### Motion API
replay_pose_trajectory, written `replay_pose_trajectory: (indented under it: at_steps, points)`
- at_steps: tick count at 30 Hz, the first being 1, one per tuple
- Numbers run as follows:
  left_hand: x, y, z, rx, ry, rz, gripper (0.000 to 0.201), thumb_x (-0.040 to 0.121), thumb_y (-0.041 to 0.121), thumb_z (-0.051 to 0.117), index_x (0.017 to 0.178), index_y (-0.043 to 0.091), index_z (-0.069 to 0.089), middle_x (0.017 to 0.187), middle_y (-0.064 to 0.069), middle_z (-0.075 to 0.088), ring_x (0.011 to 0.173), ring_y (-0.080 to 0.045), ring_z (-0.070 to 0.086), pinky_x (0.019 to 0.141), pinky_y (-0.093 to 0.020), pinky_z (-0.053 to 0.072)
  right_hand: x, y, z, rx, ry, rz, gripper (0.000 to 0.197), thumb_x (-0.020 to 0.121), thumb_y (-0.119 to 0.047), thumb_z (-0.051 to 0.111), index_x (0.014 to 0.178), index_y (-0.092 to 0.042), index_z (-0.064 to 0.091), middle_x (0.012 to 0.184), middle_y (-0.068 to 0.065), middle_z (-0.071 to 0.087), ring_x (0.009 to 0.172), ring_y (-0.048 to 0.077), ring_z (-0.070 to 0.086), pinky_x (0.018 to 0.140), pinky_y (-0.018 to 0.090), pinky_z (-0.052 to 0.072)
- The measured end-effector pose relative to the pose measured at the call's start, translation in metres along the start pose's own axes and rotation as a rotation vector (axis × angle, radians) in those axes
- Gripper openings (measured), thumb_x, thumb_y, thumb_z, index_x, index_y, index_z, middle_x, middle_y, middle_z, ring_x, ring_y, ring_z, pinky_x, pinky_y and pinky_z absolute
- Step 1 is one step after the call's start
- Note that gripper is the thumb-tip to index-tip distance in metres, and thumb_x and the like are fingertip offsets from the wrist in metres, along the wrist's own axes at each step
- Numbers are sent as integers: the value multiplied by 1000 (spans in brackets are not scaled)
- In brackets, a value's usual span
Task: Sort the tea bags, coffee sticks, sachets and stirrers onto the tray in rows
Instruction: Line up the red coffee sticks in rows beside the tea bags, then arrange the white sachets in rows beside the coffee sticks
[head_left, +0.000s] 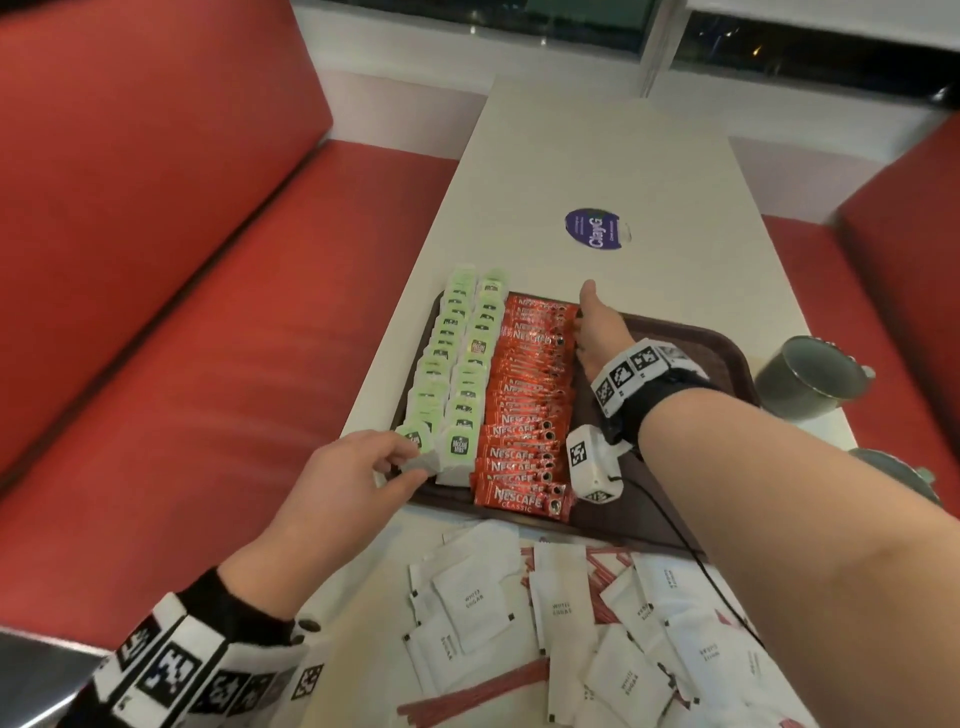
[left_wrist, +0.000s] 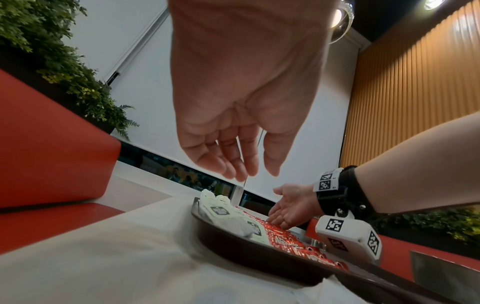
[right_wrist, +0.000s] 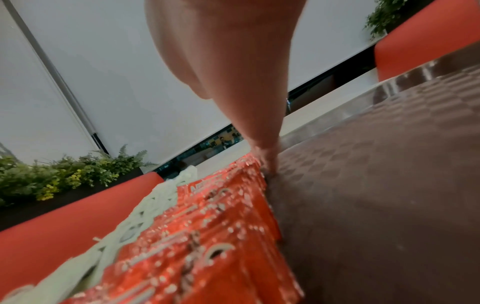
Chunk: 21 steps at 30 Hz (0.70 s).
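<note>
Two rows of tea bags (head_left: 449, 374) fill left side of tray (head_left: 724, 345); one row of coffee sticks (head_left: 530, 400) lies just right of them. Left hand (head_left: 358, 467) at near left tray corner, fingers loosely extended, released, touching nearest tea bag. Right hand (head_left: 597, 325) flat, fingers straight, edge pressed against right side of coffee stick row at far end. Sugar sachets (head_left: 561, 618) and red stirrers (head_left: 605, 582) lie heaped on bench (head_left: 597, 156) near tray. Cup (head_left: 808, 376) stands right of tray.
</note>
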<state>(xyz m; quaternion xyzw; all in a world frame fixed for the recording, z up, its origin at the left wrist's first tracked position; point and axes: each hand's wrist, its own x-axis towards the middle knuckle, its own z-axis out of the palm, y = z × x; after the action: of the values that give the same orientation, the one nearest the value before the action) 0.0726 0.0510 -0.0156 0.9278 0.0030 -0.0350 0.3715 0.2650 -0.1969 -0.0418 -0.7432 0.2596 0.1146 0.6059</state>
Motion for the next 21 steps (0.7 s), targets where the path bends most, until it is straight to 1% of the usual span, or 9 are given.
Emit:
replay_pose_trajectory:
  at_steps: [2,5,8,11,13,15,19,20,21]
  points:
    - [-2,0,-2,8,9,-5,12,81,26,73,93,25,70,80,21,54,77,7,52,64,0,35,-12,-7,-7,-31,80,-10,71,96,-60,21,134,-5,45,135,14,52,122,31,49,109,45,35]
    - [-7,4,-6,3,7,-2,12,81,27,73,93,25,70,79,21,56,74,11,53,63,-1,35,-40,-15,-31,33,119,-55,72,96,-59,25,145,-7,32,144,10,42,133,30,41,111,44,33]
    - [-16,12,-5,-1,-45,4,11,82,28,71,92,32,67,81,18,59,69,11,52,62,-5,34,-96,-2,-63,60,99,-204,57,98,-44,42,140,-7,42,146,13,42,136,29,39,111,41,33]
    - [-28,22,-1,22,-116,26,15,82,29,71,95,33,65,84,16,59,67,7,51,62,-6,33,-162,31,-106,-3,39,-315,35,96,-29,53,129,-20,56,132,-3,56,125,15,49,111,37,35]
    - [-38,29,5,49,-173,58,16,83,30,70,97,33,64,84,18,59,67,9,51,60,-5,34,-201,63,-136,-103,0,-292,28,93,-30,56,121,-30,62,121,-15,60,118,7,52,107,36,39]
    - [-49,36,13,76,-233,93,16,84,31,70,97,36,62,86,21,57,71,9,50,61,-6,35,-238,94,-160,-192,8,-253,27,91,-29,61,118,-32,64,116,-15,64,112,6,57,101,34,42]
    - [-69,50,36,117,-364,162,17,85,33,68,96,42,59,93,25,57,86,6,52,69,-12,38,-291,145,-173,-464,56,-240,24,84,-22,70,104,-34,65,98,-19,65,94,-3,61,75,11,43]
    - [-72,53,43,138,-394,182,16,85,34,67,99,41,60,94,25,58,89,5,52,73,-13,40,-296,156,-172,-521,49,-233,26,83,-23,71,104,-35,64,99,-21,63,94,-4,59,75,11,43]
    - [-76,57,51,164,-420,210,17,86,34,66,102,39,62,97,25,58,91,3,52,76,-15,41,-301,168,-169,-583,34,-236,29,82,-24,72,108,-35,63,104,-23,61,97,-4,57,80,12,44]
